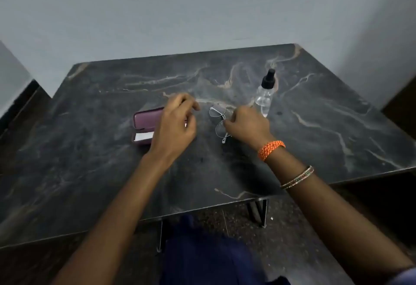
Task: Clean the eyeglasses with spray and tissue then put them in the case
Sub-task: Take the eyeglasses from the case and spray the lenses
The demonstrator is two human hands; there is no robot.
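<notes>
We've got the right hand [246,127] pinching the wire-frame eyeglasses [219,124] at the bridge, left hand [177,122] loosely curled and empty beside them, so we grab the spray bottle [265,93] just past the right hand without smudging lenses.

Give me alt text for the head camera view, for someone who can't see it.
A person's right hand pinches wire-rimmed eyeglasses over a dark marble table, while the left hand hovers above an open maroon case. A clear spray bottle stands behind.
</notes>
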